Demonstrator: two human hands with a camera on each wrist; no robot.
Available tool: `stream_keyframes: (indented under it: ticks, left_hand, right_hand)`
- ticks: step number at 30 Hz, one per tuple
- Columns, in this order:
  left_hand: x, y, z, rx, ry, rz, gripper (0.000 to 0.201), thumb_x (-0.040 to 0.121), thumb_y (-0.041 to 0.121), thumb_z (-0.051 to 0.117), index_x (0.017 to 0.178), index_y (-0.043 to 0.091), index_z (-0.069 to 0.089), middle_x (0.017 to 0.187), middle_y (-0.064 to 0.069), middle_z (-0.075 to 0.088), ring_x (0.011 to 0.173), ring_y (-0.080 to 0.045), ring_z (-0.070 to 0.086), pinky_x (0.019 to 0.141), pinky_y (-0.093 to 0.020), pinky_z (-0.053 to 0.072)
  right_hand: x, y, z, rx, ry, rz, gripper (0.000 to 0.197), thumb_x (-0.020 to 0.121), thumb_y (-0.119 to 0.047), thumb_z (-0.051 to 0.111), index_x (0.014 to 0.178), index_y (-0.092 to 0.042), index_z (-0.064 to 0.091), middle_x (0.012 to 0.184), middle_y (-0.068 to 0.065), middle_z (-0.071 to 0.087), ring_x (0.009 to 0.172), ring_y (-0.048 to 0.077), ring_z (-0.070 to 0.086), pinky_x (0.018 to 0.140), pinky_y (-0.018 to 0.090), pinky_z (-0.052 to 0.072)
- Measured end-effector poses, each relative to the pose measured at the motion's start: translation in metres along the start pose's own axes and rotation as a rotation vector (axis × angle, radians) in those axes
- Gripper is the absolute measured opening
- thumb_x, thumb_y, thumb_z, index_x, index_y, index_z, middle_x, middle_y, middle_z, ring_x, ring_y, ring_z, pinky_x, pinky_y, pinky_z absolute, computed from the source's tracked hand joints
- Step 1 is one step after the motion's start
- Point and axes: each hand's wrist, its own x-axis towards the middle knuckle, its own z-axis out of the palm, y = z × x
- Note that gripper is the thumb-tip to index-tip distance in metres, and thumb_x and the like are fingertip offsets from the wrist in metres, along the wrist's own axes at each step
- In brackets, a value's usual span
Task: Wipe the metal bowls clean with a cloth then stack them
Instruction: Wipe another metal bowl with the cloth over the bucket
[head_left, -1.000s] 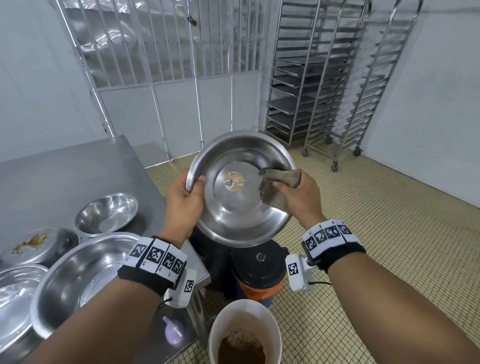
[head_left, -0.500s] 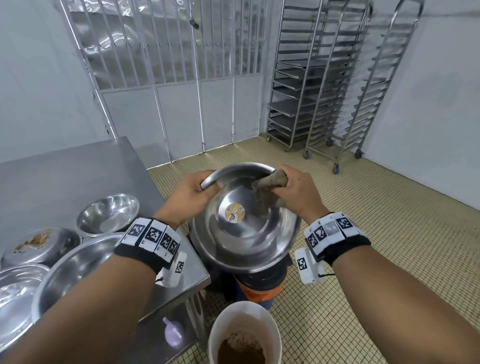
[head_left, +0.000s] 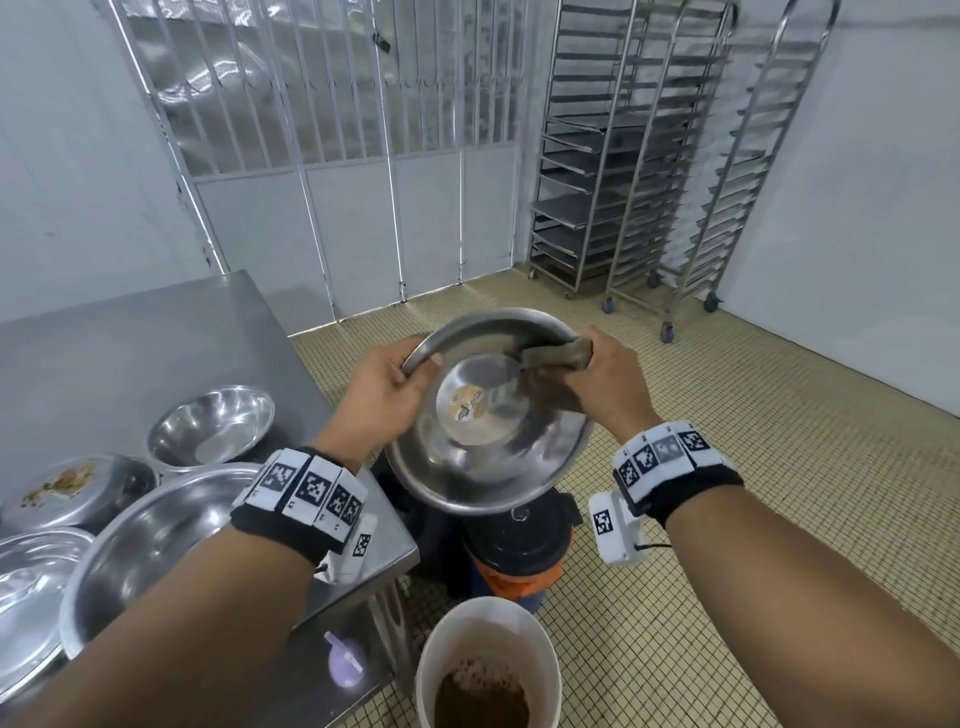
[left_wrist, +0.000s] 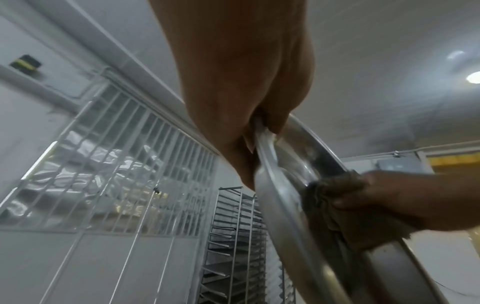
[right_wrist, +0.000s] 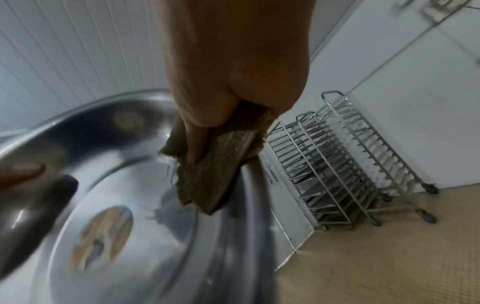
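I hold a wide metal bowl (head_left: 483, 467) in the air past the table's corner, its inside facing me, a round label (head_left: 466, 405) on its flat bottom. My left hand (head_left: 384, 389) grips the bowl's rim (left_wrist: 262, 144) at the upper left, thumb inside. My right hand (head_left: 608, 384) pinches a brown cloth (head_left: 556, 364) over the rim at the upper right. In the right wrist view the cloth (right_wrist: 215, 164) is folded over the bowl (right_wrist: 145, 236) edge, thumb on top. In the left wrist view the cloth (left_wrist: 337, 205) lies against the bowl's inner wall.
On the steel table (head_left: 130, 343) at the left sit several other metal bowls: a small one (head_left: 213, 426), a dirty one (head_left: 78, 488), a large one (head_left: 156, 540). Below the held bowl stand a black-lidded orange container (head_left: 519, 545) and a white bucket (head_left: 488, 670) of brown waste. Tray racks (head_left: 649, 171) stand behind.
The bowl has come down from an upright tilt to a flatter one and turned in my hands. My right hand with the cloth slid from the right side up to the upper rim.
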Motion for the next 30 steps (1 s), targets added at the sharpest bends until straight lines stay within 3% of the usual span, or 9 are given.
stream_keyframes:
  ticks: [5,7,10,15,18,21,24,27,30]
  left_hand:
    - [0.008,0.003,-0.004,-0.234,0.278,-0.056,0.015,0.103,0.015,0.061,0.092,0.011,0.072,0.070,0.002,0.062,0.065,-0.015,0.055,0.060,-0.029,0.046]
    - [0.004,0.003,-0.002,-0.175,0.228,-0.046,0.020,0.104,0.019,0.061,0.089,0.022,0.073,0.067,0.009,0.066,0.062,-0.008,0.060,0.059,-0.028,0.050]
    - [-0.004,0.003,0.006,-0.082,0.081,0.006,0.020,0.104,0.019,0.062,0.090,0.029,0.072,0.074,-0.006,0.072,0.066,-0.010,0.061,0.060,-0.025,0.052]
    - [0.002,0.010,0.004,-0.273,0.312,-0.078,0.019,0.105,0.013,0.059,0.090,0.020,0.070,0.061,0.017,0.062,0.056,-0.001,0.054,0.055,-0.017,0.046]
    - [0.000,0.006,0.004,-0.196,0.242,-0.037,0.015,0.105,0.019,0.060,0.097,0.017,0.073,0.073,0.002,0.070,0.066,-0.011,0.063,0.061,-0.027,0.054]
    - [-0.004,0.001,0.011,-0.123,0.121,-0.016,0.019,0.104,0.019,0.061,0.099,0.004,0.071,0.074,-0.018,0.065,0.065,-0.017,0.058,0.062,-0.032,0.050]
    - [0.002,0.006,0.008,-0.285,0.271,-0.071,0.016,0.102,0.019,0.062,0.091,0.014,0.072,0.072,-0.001,0.064,0.066,-0.015,0.057,0.064,-0.032,0.049]
    - [0.003,0.009,0.004,-0.307,0.367,-0.054,0.019,0.103,0.014,0.060,0.093,0.022,0.074,0.072,0.011,0.068,0.065,-0.008,0.061,0.063,-0.026,0.051]
    - [-0.005,0.003,0.008,-0.190,0.244,-0.020,0.018,0.104,0.018,0.059,0.096,0.024,0.074,0.077,-0.001,0.072,0.068,-0.017,0.066,0.064,-0.035,0.055]
  right_hand:
    - [-0.010,0.007,0.006,0.035,0.020,0.048,0.052,0.074,-0.039,0.089,0.110,-0.020,0.058,0.094,-0.015,0.059,0.083,0.002,0.057,0.064,0.010,0.038]
    - [-0.010,0.009,0.005,0.028,0.019,0.068,0.052,0.073,-0.038,0.090,0.110,-0.017,0.059,0.096,-0.011,0.062,0.086,0.010,0.061,0.064,0.012,0.039]
    - [0.001,-0.001,-0.006,0.035,0.042,0.029,0.044,0.076,-0.037,0.088,0.104,-0.018,0.060,0.091,-0.012,0.063,0.081,0.003,0.060,0.058,0.010,0.037]
    - [-0.013,0.010,0.006,0.068,0.011,0.095,0.057,0.072,-0.038,0.090,0.114,-0.020,0.057,0.095,-0.014,0.060,0.083,0.004,0.058,0.061,0.010,0.038]
    - [-0.011,0.009,0.005,0.062,0.023,0.102,0.053,0.073,-0.037,0.090,0.109,-0.019,0.056,0.092,-0.014,0.059,0.085,0.009,0.059,0.060,0.012,0.037]
    - [0.003,-0.005,-0.009,0.067,0.065,0.046,0.043,0.077,-0.037,0.087,0.105,-0.021,0.058,0.091,-0.017,0.060,0.082,-0.003,0.057,0.057,0.008,0.038]
    - [-0.003,-0.003,-0.004,0.102,0.057,0.064,0.047,0.078,-0.033,0.087,0.110,-0.022,0.055,0.090,-0.020,0.056,0.080,-0.010,0.052,0.056,0.003,0.039]
    - [-0.016,0.007,0.012,0.107,0.010,0.098,0.058,0.072,-0.034,0.091,0.115,-0.016,0.057,0.092,-0.014,0.061,0.080,0.001,0.059,0.054,0.007,0.042]
    - [-0.005,0.003,0.004,0.098,0.057,0.093,0.055,0.072,-0.035,0.091,0.113,-0.017,0.059,0.092,-0.013,0.061,0.084,0.009,0.061,0.060,0.010,0.037]
